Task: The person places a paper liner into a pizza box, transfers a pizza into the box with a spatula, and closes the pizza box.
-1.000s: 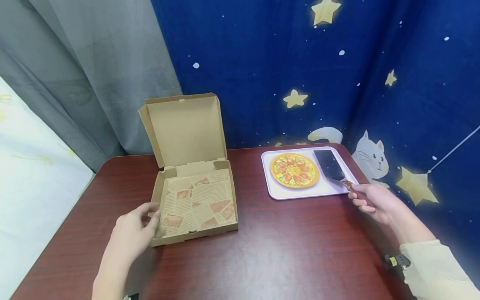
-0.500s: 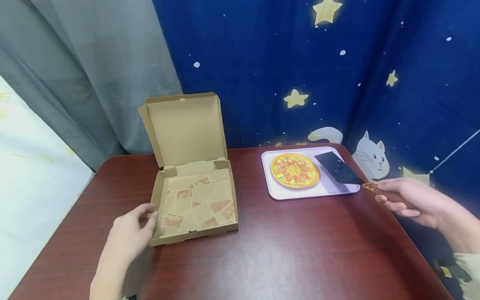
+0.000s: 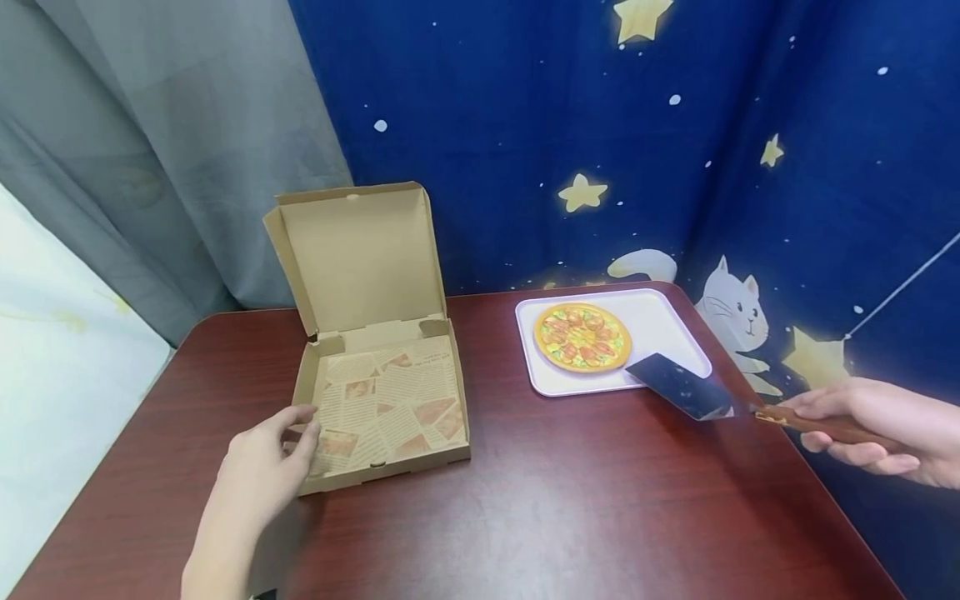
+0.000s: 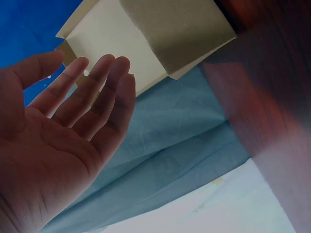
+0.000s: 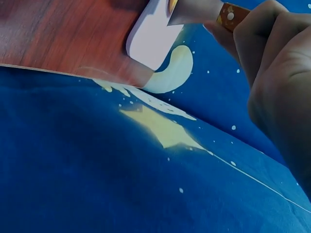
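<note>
In the head view, my right hand [image 3: 885, 429] grips the brown wooden handle of a spatula [image 3: 682, 387] with a wide, dark metal blade. The blade is angled toward the tray, its front edge overlapping the tray's near rim beside a round pizza [image 3: 582, 337]. That pizza lies on the left part of a white tray [image 3: 663, 321]. My left hand [image 3: 262, 458] is at the left wall of an open cardboard pizza box [image 3: 363, 262], whose base has a newsprint-patterned paper liner [image 3: 397, 400]. In the left wrist view, the left hand's fingers [image 4: 104, 92] are loosely extended, holding nothing.
The dark red wooden table [image 3: 547, 492] has a rounded back right corner just behind the tray. A blue curtain with stars [image 3: 487, 150] and a grey curtain [image 3: 210, 150] hang close behind it. The box lid stands upright near the back edge.
My right hand has lifted the spatula off the tray and drawn it right and toward me. The left hand stays by the box; pizza and tray have not moved.
</note>
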### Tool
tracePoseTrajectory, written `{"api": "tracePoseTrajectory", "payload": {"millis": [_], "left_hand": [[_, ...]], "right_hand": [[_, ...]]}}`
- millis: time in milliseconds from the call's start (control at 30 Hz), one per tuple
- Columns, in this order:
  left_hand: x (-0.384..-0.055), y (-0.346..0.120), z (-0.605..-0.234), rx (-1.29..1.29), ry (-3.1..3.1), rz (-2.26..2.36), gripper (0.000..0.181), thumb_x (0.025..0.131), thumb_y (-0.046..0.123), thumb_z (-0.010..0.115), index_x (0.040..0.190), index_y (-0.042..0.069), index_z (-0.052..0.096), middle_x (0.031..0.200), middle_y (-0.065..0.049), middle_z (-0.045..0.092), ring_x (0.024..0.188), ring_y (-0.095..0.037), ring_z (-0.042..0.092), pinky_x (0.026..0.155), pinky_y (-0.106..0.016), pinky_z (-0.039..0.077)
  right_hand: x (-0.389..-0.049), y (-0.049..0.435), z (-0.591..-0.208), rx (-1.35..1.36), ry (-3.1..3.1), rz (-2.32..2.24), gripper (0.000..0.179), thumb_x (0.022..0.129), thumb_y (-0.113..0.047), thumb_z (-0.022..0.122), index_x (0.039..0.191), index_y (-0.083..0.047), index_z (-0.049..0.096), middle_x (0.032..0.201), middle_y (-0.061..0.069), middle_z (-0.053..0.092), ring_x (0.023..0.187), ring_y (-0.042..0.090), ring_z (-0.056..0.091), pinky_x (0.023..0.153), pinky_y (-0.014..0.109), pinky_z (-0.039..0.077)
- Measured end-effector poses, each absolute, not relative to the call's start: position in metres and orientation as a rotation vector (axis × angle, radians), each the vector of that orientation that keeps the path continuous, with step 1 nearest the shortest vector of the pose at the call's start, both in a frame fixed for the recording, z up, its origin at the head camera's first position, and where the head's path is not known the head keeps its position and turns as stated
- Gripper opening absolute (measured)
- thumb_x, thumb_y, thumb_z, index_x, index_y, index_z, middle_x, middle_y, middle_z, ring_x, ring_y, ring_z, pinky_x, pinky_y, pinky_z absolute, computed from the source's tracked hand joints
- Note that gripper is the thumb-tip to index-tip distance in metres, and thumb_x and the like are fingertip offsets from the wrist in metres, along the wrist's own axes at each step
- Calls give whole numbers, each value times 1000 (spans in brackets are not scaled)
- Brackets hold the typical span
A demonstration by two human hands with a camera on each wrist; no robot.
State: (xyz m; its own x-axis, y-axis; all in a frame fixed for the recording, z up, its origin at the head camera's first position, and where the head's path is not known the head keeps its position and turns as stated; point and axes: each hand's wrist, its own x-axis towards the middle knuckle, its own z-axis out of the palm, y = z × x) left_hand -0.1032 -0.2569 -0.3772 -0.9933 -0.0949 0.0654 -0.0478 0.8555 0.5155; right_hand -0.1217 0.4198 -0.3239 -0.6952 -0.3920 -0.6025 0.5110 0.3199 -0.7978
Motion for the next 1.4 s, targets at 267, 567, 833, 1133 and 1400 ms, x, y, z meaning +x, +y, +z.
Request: {"api": "tracePoseTrajectory", "payload": {"millis": [267, 567, 833, 1133, 1400], "left_hand": [[-104, -254, -377, 85, -2937, -811, 41, 109, 35, 55, 141, 11, 67, 118, -18, 79, 97, -29, 78, 78, -49, 58], [-108, -247, -376, 72, -2948, -809, 40, 109, 34, 56, 140, 11, 67, 118, -17, 79, 99, -28, 78, 79, -47, 57], [-110, -221, -375, -50, -2889, -741, 35, 108, 30, 58, 136, 15, 71, 120, -14, 79, 101, -30, 77, 83, -56, 58], [-121, -191, -370, -194, -2855, -722, 29, 105, 23, 63, 129, 11, 75, 116, -15, 80, 98, -31, 77, 81, -53, 59], [-123, -191, -375, -190, -2870, -729, 30, 105, 23, 62, 129, 11, 74, 120, -14, 79, 104, -31, 77, 84, -55, 60]], "right_hand": [[-119, 418, -323, 125, 1813, -1437, 32, 115, -18, 37, 130, -6, 63, 86, 2, 67, 50, 7, 40, 45, 21, 20], [-126, 410, -334, 73, 1721, -1511, 31, 116, -20, 38, 130, -8, 63, 87, 1, 66, 50, 7, 34, 48, 27, 9], [-140, 397, -342, 3, 1723, -1519, 29, 115, -17, 39, 129, -7, 62, 86, 0, 66, 51, 4, 39, 46, 28, 6], [-139, 381, -361, -54, 1709, -1562, 28, 114, -15, 38, 129, -8, 61, 85, -4, 61, 51, 1, 39, 45, 29, 7], [-144, 361, -374, 26, 1808, -1583, 32, 113, -16, 38, 139, 0, 47, 83, -4, 56, 51, 2, 38, 43, 19, 21]]}}
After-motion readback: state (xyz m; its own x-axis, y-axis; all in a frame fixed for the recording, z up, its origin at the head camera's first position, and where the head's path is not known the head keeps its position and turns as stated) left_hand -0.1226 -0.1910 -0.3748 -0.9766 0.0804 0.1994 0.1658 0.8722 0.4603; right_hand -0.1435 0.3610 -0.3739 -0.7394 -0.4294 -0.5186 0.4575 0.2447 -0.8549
